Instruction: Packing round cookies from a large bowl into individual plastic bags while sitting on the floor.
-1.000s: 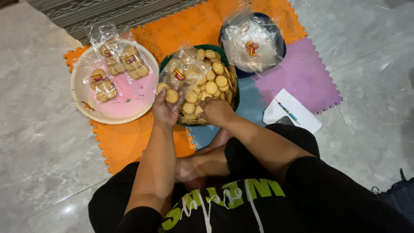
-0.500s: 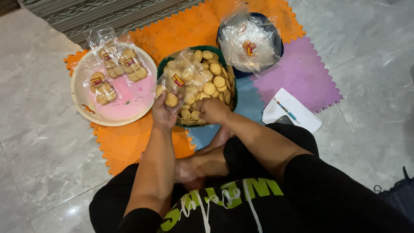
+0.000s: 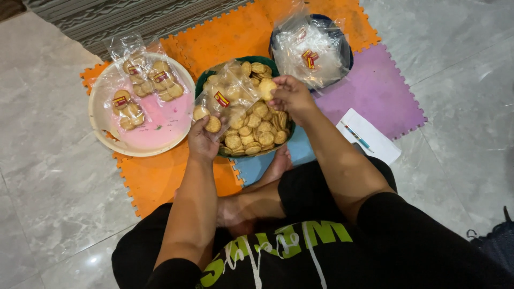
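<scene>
A patchwork of foam mats (image 3: pixel 160 182) covers the grey tiled floor: orange squares for the most part, a purple square (image 3: pixel 375 96) at the right edge and a blue one (image 3: pixel 300 152) at the near edge, close to the person's bare feet. The person sits cross-legged at the near side of the mats, in black clothing.

On the left side of the mats stands a round cream tray (image 3: pixel 99 126) with a pink middle; several filled clear bags of biscuits (image 3: pixel 147 83) lie in its far half. In the middle of the mats sits a green bowl (image 3: pixel 206 83) heaped with round golden biscuits (image 3: pixel 251 134). Toward the far right corner, a dark blue bowl (image 3: pixel 345 45) holds a stack of empty clear bags (image 3: pixel 308 53) with red and yellow labels. A white paper (image 3: pixel 375 139) with a pen (image 3: pixel 356 136) on it lies off the purple square's near edge, on the tiles.

Over the green bowl, the left hand (image 3: pixel 202 140) pinches the lower end of a clear bag (image 3: pixel 225 99) that is partly filled with biscuits, thumb and fingers pressed onto the plastic. The right hand (image 3: pixel 292 96) is just beside the bag's open end, its fingertips closed on a single biscuit (image 3: pixel 266 88).
</scene>
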